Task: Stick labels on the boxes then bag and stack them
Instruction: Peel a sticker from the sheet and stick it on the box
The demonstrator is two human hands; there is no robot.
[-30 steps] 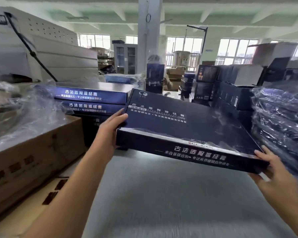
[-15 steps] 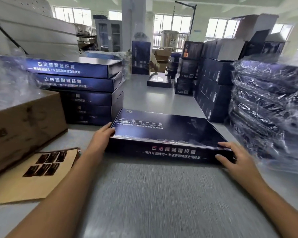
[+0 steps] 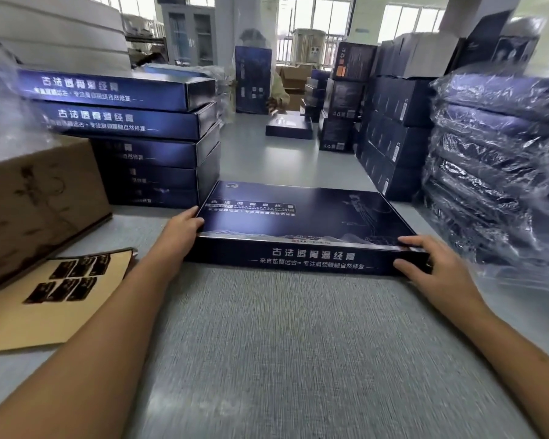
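A flat dark-blue box (image 3: 305, 223) with white lettering lies on the grey table (image 3: 282, 343) in front of me. My left hand (image 3: 181, 231) grips its near-left corner, thumb on the lid. My right hand (image 3: 431, 264) grips its near-right corner, fingers over the top edge and thumb on the front face. A brown backing sheet (image 3: 45, 308) with several dark labels (image 3: 73, 280) lies flat at the left. A stack of the same blue boxes (image 3: 133, 134) stands behind it. Bagged boxes in clear plastic (image 3: 501, 166) are piled at the right.
A brown carton (image 3: 35, 201) stands at the left edge, with loose clear plastic above it. More dark boxes (image 3: 390, 128) are stacked at the back right. A single box (image 3: 287, 126) lies far back, where a person's hand shows.
The box came down from mid-air onto the table between my hands. My view tilted down and the box has settled flat; both hands stay on its near corners.
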